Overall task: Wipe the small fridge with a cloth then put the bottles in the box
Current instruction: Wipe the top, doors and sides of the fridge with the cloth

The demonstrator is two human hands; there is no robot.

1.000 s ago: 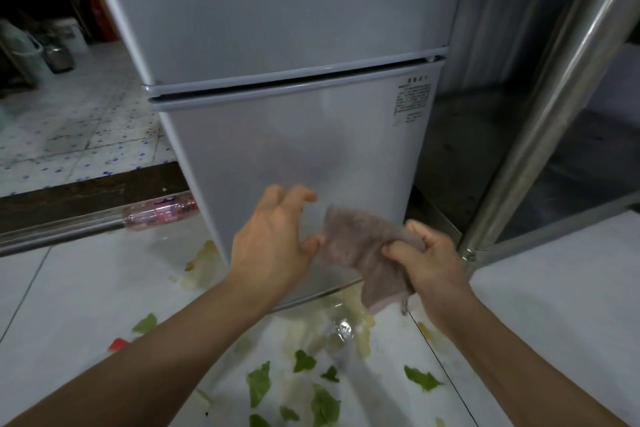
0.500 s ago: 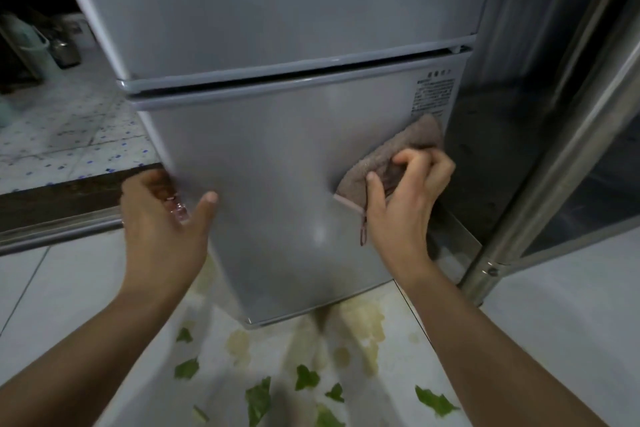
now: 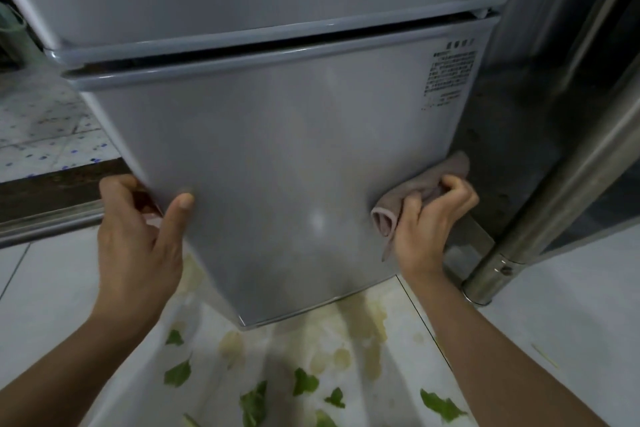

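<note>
My right hand (image 3: 427, 218) bunches the cloth (image 3: 415, 191) against the right edge of the fridge (image 3: 277, 149) lower door, while my left hand (image 3: 138, 232) clasps its left edge, thumb on the front.

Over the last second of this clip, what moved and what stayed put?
The left hand let go of the cloth, swung out to the lower door's left edge and now grips it, thumb on the front. The right hand carried the cloth up to the printed label, then back down along the door's right edge. Unchanged: the right hand's grip on the cloth, the closed fridge, the leaf scraps on the floor.
</note>
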